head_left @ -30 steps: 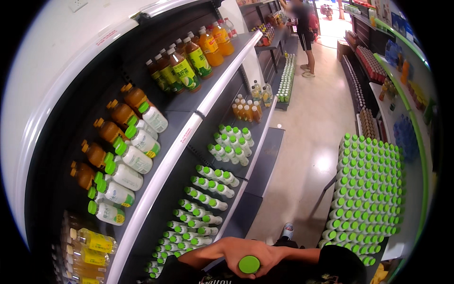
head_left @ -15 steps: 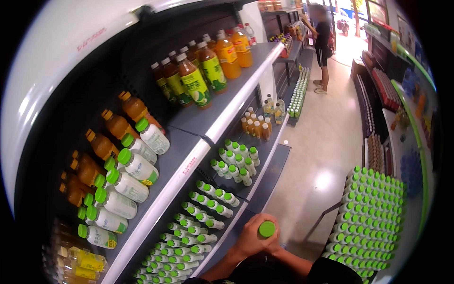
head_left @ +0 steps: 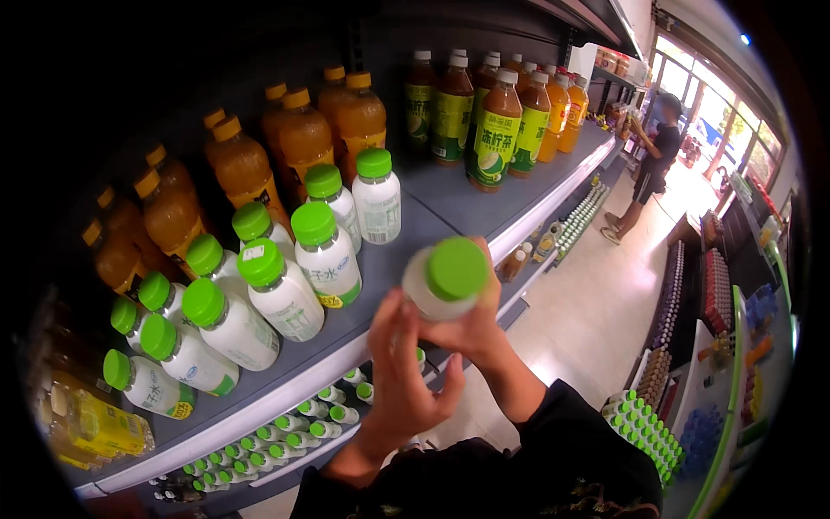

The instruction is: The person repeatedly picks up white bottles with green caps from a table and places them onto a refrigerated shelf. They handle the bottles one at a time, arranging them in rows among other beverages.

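A white bottle with a green cap [head_left: 418,278] is in my right hand [head_left: 484,329], raised just in front of the upper shelf's edge. The fingers wrap its far side and underside; the bottle is slightly blurred. My left hand [head_left: 402,389] is beside it, fingers apart and palm turned toward the bottle, its fingertips close to the bottle's lower side. Whether they touch it I cannot tell. On the shelf [head_left: 428,229] to the left stand several matching white bottles [head_left: 287,303] in rows, the nearest one [head_left: 378,206] just left of the held bottle.
Behind the white bottles are large amber bottles with orange caps [head_left: 244,169]. Farther right stand tea bottles with green labels [head_left: 497,134] and orange drinks [head_left: 571,112]. Lower shelves hold more green-capped bottles [head_left: 294,424]. Another stack [head_left: 640,432] is at right. A person [head_left: 659,156] stands down the aisle.
The bottle has risen from low in front of me to the upper shelf's edge. My left hand has loosened from around it. The view has swung left toward the shelf.
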Available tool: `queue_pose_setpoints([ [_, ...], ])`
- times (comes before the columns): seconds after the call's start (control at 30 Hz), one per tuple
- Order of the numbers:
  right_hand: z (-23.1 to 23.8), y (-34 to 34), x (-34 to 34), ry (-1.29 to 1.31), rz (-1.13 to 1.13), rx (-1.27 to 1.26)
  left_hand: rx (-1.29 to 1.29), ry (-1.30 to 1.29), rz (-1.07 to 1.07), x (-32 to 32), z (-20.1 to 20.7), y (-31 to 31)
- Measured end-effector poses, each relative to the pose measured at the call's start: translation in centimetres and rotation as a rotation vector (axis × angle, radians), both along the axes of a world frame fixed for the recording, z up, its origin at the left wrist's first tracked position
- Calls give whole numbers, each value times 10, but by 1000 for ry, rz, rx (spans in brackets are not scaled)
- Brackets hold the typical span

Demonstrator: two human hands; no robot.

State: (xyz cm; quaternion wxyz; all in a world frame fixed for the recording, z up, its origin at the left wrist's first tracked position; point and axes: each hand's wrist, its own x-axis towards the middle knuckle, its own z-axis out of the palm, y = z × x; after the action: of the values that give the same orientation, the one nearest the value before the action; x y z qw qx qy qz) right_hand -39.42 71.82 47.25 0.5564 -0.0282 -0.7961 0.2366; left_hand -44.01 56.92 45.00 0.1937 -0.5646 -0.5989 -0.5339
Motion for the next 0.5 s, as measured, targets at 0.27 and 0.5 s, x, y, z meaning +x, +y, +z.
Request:
queue_pose_setpoints([
  [0.27,8,24,-46,-69,40,-28,-80,-13,299,-14,13,32],
  [0.5,3,36,-43,-171,236,38,-48,-14,555,-1,8,48],
])
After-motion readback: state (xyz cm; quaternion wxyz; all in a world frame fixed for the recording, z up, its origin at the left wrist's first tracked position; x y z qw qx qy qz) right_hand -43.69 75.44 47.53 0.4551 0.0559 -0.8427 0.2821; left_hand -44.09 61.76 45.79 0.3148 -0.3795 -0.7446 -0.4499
